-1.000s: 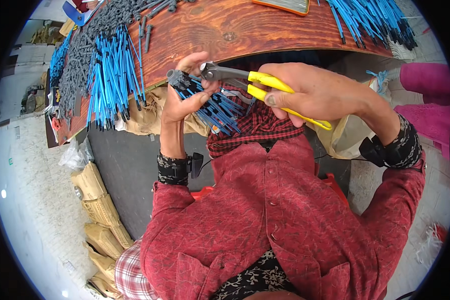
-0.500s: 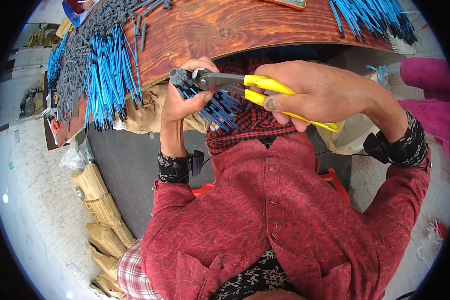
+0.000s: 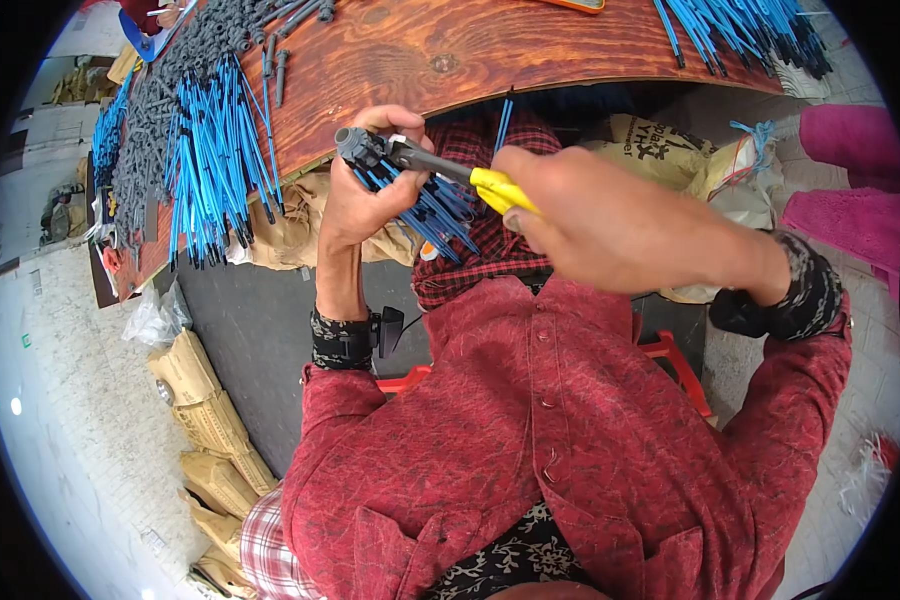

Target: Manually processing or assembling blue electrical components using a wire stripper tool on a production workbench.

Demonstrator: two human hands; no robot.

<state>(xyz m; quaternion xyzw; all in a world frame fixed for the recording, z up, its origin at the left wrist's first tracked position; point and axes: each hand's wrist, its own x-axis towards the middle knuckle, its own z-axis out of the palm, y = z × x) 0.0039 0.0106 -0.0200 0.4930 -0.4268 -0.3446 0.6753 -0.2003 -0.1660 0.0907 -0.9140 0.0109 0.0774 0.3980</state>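
My left hand (image 3: 360, 210), below the table's near edge, is closed around a dark grey plastic fitting (image 3: 354, 143) with a round hollow end. My right hand (image 3: 625, 225), smeared by motion, grips a pair of pliers by its yellow handles (image 3: 500, 188). The pliers' metal jaws (image 3: 408, 155) meet the fitting beside my left fingers; whether they bite into it is too small to tell. Thin blue rods (image 3: 445, 225) with dark tips lie on the checked cloth (image 3: 435, 280) over my lap, partly hidden by my left hand.
On the wooden table (image 3: 400, 60) lie a heap of grey plastic parts (image 3: 155, 130) and bundles of blue rods (image 3: 215, 160) at the left. More blue rods (image 3: 740, 35) lie far right. Sacks (image 3: 660, 150) stand under the table; pink cloth (image 3: 850, 220) hangs at the right.
My right hand has turned and the pliers tilt more, their handles now closer together. More sacks and a couple of blue rods show behind it. My left hand has barely moved.
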